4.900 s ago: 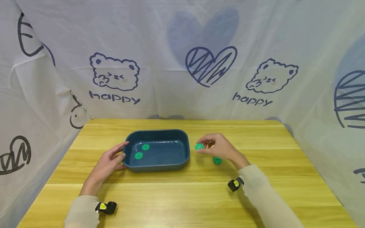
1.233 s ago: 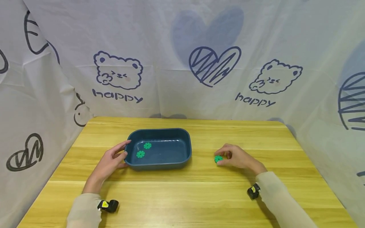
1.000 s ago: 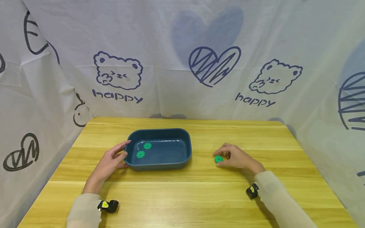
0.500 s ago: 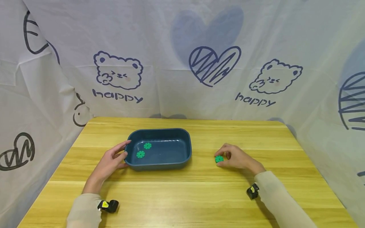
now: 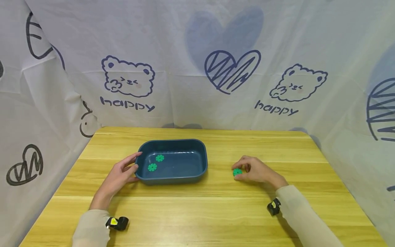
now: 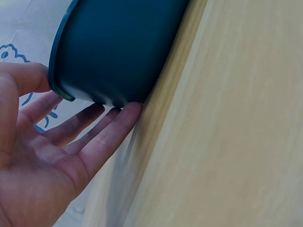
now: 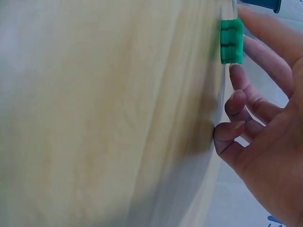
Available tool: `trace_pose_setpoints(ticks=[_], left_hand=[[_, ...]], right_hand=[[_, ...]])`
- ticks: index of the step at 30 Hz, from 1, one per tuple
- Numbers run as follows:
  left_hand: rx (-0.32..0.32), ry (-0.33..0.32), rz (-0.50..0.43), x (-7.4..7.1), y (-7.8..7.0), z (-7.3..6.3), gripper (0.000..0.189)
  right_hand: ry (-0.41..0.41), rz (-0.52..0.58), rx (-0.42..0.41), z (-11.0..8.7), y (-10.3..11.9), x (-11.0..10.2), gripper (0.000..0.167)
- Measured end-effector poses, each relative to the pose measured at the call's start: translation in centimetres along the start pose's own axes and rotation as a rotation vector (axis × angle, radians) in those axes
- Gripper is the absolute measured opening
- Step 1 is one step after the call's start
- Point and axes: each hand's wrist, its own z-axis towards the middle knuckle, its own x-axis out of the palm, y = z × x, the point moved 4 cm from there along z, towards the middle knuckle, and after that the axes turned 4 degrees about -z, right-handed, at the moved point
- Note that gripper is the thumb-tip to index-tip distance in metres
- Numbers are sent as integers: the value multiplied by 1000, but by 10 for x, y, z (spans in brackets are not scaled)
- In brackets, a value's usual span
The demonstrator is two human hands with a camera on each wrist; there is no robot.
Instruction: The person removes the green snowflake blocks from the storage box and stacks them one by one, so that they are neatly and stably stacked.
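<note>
A dark blue plastic basin (image 5: 176,180) sits on the table, left of the middle. Two flat green notched discs (image 5: 152,167) lie inside it near its left end. My left hand (image 5: 118,175) rests its fingertips and thumb on the basin's left end; the left wrist view shows the fingers (image 6: 111,139) fairly straight against the outer wall. To the right of the basin my right hand (image 5: 256,169) pinches green notched discs (image 5: 237,172) between thumb and fingers. Side-on in the right wrist view they form a short stack (image 7: 231,41), at or just above the tabletop; its remaining fingers are curled.
The wooden table (image 5: 191,219) carries the basin and discs. A white cloth (image 5: 179,96) with blue drawings hangs behind and at both sides. Each wrist wears a small black camera, one at the left cuff (image 5: 118,223) and one at the right cuff (image 5: 273,207).
My right hand has moved right and nearer, bringing its green disc onto the one lying on the table. Over the last second both hands and the basin have barely moved.
</note>
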Motion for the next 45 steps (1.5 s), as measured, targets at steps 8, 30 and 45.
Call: trace_pose_setpoints(ticks=[8, 30, 45], left_hand=[[2, 3, -1, 0, 1, 1, 54], [-5, -3, 8, 0, 2, 1, 54], [-4, -2, 11, -1, 1, 1, 54]], right_hand=[[34, 3, -6, 0, -3, -3, 37], [21, -10, 7, 0, -4, -1, 33], [15, -16, 21, 0, -5, 0, 33]])
